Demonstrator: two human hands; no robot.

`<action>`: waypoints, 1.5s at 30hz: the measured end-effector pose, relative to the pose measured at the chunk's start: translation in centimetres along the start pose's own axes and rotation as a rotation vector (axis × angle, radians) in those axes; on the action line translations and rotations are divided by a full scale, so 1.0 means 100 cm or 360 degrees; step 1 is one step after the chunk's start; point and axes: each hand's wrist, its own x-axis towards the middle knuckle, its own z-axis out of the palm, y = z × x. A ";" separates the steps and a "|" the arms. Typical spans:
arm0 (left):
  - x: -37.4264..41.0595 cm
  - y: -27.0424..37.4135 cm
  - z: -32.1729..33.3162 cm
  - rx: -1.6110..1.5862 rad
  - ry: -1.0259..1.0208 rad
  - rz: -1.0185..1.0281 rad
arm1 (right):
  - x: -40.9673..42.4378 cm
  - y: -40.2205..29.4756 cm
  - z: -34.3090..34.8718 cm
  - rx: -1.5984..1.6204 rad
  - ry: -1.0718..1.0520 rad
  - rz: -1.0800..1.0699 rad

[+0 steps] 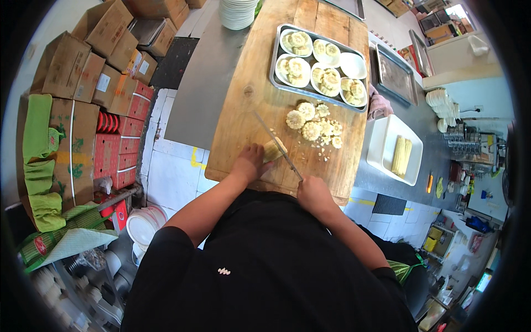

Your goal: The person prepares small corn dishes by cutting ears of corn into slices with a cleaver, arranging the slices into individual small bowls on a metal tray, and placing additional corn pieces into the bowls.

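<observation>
My left hand point(250, 162) grips the left part of a corn cob point(274, 150) that lies on a wooden cutting board point(249, 112). In my right hand point(316, 193) is the handle of a knife point(278, 143). Its long blade crosses the cob near the cob's right end; whether it has cut in, I cannot tell. Beyond the blade lie several cut corn rounds point(310, 130) with loose kernels point(325, 152) about them. Farther back on the board, a metal tray point(277, 86) carries several small white dishes. Most hold corn pieces, while one white dish point(352, 65) at the right is bare.
Right of the board, a white plastic tub point(376, 150) holds whole corn cobs point(401, 157) on a metal counter point(431, 155). A pink cloth point(379, 104) lies by the board's right edge. Stacked white plates point(237, 14) stand at the back left. Cardboard boxes point(66, 62) line the left wall.
</observation>
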 end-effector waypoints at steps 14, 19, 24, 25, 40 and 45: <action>0.005 0.001 0.001 -0.0051 0.0139 -0.0029 | 0.040 -0.022 -0.012 -0.0073 -0.0226 0.0140; 0.011 0.000 -0.023 -0.0071 0.0220 -0.0040 | 0.027 -0.030 -0.029 -0.0090 -0.0006 -0.0030; 0.003 0.011 -0.014 -0.0179 0.0065 -0.0123 | 0.028 -0.008 0.000 -0.0146 -0.0088 0.0005; 0.007 0.007 0.005 -0.0151 0.0075 -0.0115 | 0.043 0.001 0.006 -0.0243 -0.0187 0.0014; 0.021 0.013 0.007 0.0175 0.0073 -0.0054 | 0.050 0.016 0.007 0.0012 -0.0014 0.0122; 0.018 -0.007 0.012 0.0114 0.0106 0.0179 | 0.085 0.058 -0.036 -0.0425 -0.0294 -0.0167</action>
